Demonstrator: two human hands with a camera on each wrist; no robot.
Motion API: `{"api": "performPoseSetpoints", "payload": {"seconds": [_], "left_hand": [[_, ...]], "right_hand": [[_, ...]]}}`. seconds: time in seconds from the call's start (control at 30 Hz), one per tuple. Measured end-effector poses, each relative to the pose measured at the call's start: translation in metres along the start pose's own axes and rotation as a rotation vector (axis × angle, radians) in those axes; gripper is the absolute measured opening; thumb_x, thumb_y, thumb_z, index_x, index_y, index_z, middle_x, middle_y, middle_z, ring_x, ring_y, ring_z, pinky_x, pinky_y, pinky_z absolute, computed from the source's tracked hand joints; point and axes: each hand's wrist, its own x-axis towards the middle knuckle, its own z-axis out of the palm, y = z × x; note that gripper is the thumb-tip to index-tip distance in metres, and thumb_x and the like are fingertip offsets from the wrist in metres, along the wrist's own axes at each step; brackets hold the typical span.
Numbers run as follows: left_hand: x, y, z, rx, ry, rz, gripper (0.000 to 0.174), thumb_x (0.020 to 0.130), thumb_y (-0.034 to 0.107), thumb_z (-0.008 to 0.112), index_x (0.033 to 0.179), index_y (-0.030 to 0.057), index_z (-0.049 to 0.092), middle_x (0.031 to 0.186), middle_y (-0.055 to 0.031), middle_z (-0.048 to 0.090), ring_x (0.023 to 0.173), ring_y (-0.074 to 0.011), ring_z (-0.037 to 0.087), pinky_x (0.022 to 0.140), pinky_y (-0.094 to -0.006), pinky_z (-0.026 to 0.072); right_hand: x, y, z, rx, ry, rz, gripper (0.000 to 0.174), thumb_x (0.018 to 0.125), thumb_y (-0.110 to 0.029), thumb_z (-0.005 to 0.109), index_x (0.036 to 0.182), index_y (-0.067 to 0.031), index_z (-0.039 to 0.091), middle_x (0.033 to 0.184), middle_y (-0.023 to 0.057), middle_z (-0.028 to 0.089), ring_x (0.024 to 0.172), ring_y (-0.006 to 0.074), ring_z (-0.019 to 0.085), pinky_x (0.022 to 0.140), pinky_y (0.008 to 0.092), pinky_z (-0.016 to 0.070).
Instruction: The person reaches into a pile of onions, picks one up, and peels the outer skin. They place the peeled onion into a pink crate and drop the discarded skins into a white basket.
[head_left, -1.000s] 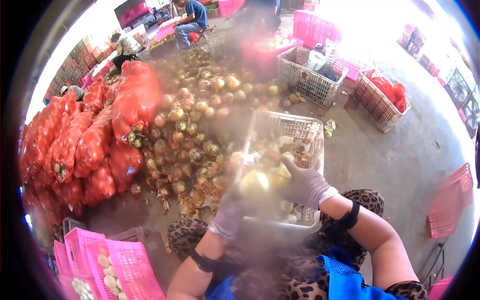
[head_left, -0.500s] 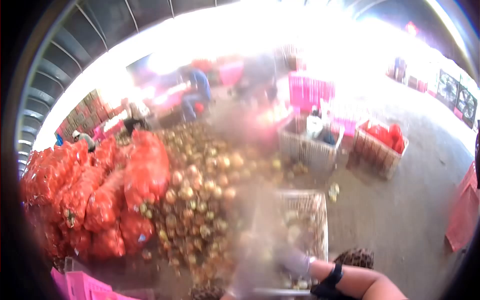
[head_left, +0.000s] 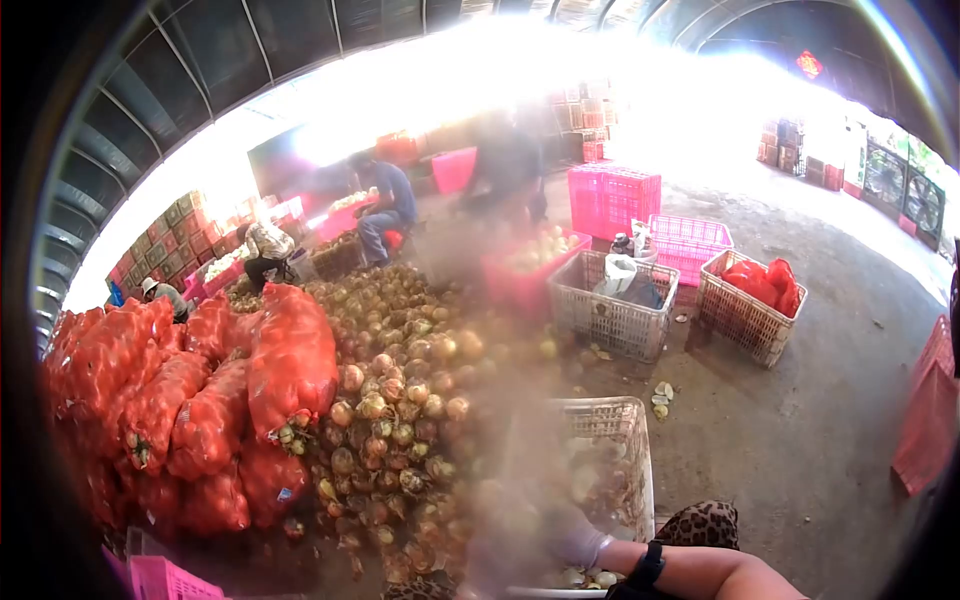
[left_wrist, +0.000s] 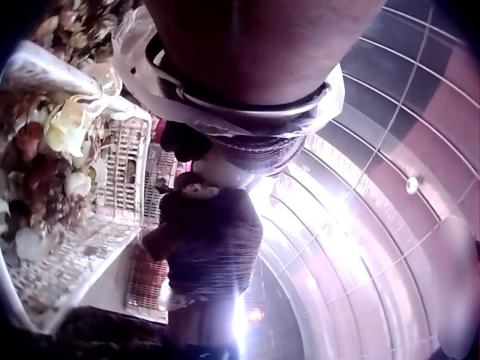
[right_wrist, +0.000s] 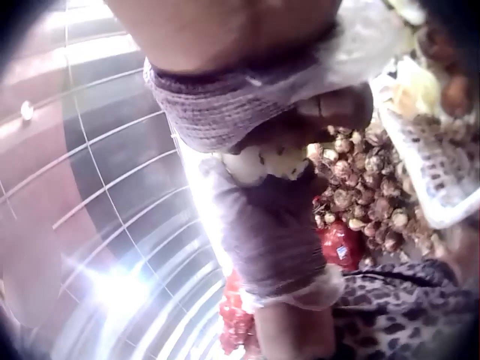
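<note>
Both hands wear pale knit gloves with thin plastic at the cuffs, and they meet over the near side of a white crate (head_left: 645,470). Between them is a pale peeled onion (right_wrist: 247,166), partly hidden by fingers. My left hand (right_wrist: 274,232) grips it from one side, its fingers curled. Opposite, my right hand (left_wrist: 214,232) holds the same onion with bent fingers. In the head view the right hand (head_left: 578,540) shows near the crate's front, while haze blurs the left hand (head_left: 490,560). Loose skins (left_wrist: 45,157) and pale pieces lie in the crate.
A heap of unpeeled onions (head_left: 390,430) spreads ahead, beside stacked red mesh sacks (head_left: 290,350) on the left. Two crates, a grey crate (head_left: 615,320) and a beige crate (head_left: 740,315), stand at the right. Seated people (head_left: 390,205) work farther back.
The head view has tilted up, so the hands and crate sit lower in the frame and the roof shows. The hands stay together over the crate.
</note>
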Motion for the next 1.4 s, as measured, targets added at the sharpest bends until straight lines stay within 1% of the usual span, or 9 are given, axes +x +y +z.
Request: {"api": "performPoseSetpoints", "payload": {"seconds": [0.1, 0.2, 0.27, 0.4, 0.43, 0.63, 0.83, 1.03, 1.4], "left_hand": [[-0.006, 0.001, -0.011, 0.129, -0.072, -0.208, 0.034, 0.096, 0.032, 0.054, 0.106, 0.0016, 0.065, 0.093, -0.0103, 0.065, 0.087, -0.0193, 0.063, 0.073, -0.0314, 0.0529], [0.016, 0.019, -0.009, 0.025, -0.089, 0.113, 0.029, 0.095, 0.024, 0.054, 0.106, -0.0006, 0.064, 0.093, -0.0117, 0.066, 0.088, -0.0197, 0.064, 0.073, -0.0336, 0.0536], [0.001, -0.005, -0.013, -0.004, -0.148, -0.168, 0.027, 0.093, 0.018, 0.053, 0.108, -0.0025, 0.062, 0.095, -0.0126, 0.065, 0.091, -0.0206, 0.064, 0.075, -0.0333, 0.0534], [-0.011, -0.033, -0.014, 0.012, -0.102, 0.210, 0.029, 0.091, 0.009, 0.053, 0.115, -0.0065, 0.055, 0.105, -0.0154, 0.062, 0.092, -0.0233, 0.062, 0.078, -0.0334, 0.0527], [-0.009, -0.027, -0.019, 0.011, -0.192, 0.047, 0.031, 0.092, 0.013, 0.056, 0.117, -0.0050, 0.055, 0.103, -0.0119, 0.061, 0.090, -0.0214, 0.061, 0.077, -0.0317, 0.0527], [-0.007, -0.025, -0.022, -0.658, -0.224, -0.583, 0.058, 0.092, 0.045, 0.060, 0.123, -0.0039, 0.052, 0.109, -0.0118, 0.063, 0.095, -0.0180, 0.063, 0.082, -0.0303, 0.0547], [-0.004, -0.039, -0.018, -0.507, -0.133, -0.556, 0.065, 0.086, 0.049, 0.065, 0.124, -0.0022, 0.052, 0.109, -0.0099, 0.063, 0.098, -0.0182, 0.062, 0.084, -0.0308, 0.0546], [-0.002, -0.021, -0.015, 0.079, -0.172, -0.378, 0.074, 0.064, 0.003, 0.076, 0.132, 0.0021, 0.047, 0.119, -0.0131, 0.059, 0.105, -0.0198, 0.059, 0.092, -0.0324, 0.0517], [-0.004, -0.008, -0.020, -0.345, -0.259, -0.506, 0.049, 0.079, 0.007, 0.062, 0.127, -0.0024, 0.055, 0.105, -0.0107, 0.065, 0.098, -0.0143, 0.061, 0.086, -0.0297, 0.0510]], "right_hand": [[0.015, 0.024, 0.014, 0.066, -0.107, 0.077, 0.030, 0.076, -0.018, 0.080, 0.101, -0.0069, 0.067, 0.057, -0.0043, 0.061, 0.043, 0.0066, 0.042, 0.039, 0.0275, 0.0273], [-0.019, -0.090, 0.018, -1.447, 0.467, 1.066, 0.033, 0.085, -0.014, 0.066, 0.116, -0.0035, 0.057, 0.086, 0.0035, 0.059, 0.071, 0.0104, 0.048, 0.061, 0.0279, 0.0363], [-0.040, -0.118, 0.004, -1.465, 0.552, 1.103, 0.036, 0.092, -0.012, 0.056, 0.125, -0.0012, 0.051, 0.105, 0.0087, 0.057, 0.089, 0.0129, 0.051, 0.075, 0.0282, 0.0424], [-0.036, -0.124, 0.014, -1.362, 0.634, 1.187, 0.036, 0.096, 0.004, 0.047, 0.132, 0.0030, 0.049, 0.128, 0.0105, 0.055, 0.112, 0.0134, 0.053, 0.093, 0.0271, 0.0477], [-0.028, -0.115, 0.028, -1.836, 0.226, 1.236, 0.035, 0.097, 0.002, 0.045, 0.132, 0.0037, 0.048, 0.127, 0.0104, 0.056, 0.114, 0.0132, 0.052, 0.097, 0.0265, 0.0462], [-0.005, -0.082, 0.048, -2.319, 0.199, 1.437, 0.090, 0.068, -0.015, 0.073, 0.146, -0.0042, 0.029, 0.094, 0.0162, 0.061, 0.083, 0.0268, 0.060, 0.072, 0.0373, 0.0490], [-0.004, -0.066, 0.049, -2.085, 0.708, 1.038, 0.048, 0.083, -0.015, 0.065, 0.128, 0.0005, 0.053, 0.084, 0.0044, 0.066, 0.074, 0.0128, 0.061, 0.067, 0.0282, 0.0507], [-0.006, -0.070, 0.043, -2.342, 0.358, 1.306, 0.064, 0.080, -0.015, 0.069, 0.136, 0.0002, 0.043, 0.099, 0.0120, 0.064, 0.086, 0.0201, 0.063, 0.077, 0.0310, 0.0524], [-0.025, -0.098, 0.028, -2.432, 0.155, 0.843, 0.033, 0.066, -0.020, 0.073, 0.098, -0.0119, 0.069, 0.094, 0.0051, 0.067, 0.077, 0.0211, 0.066, 0.068, 0.0302, 0.0533]]}}
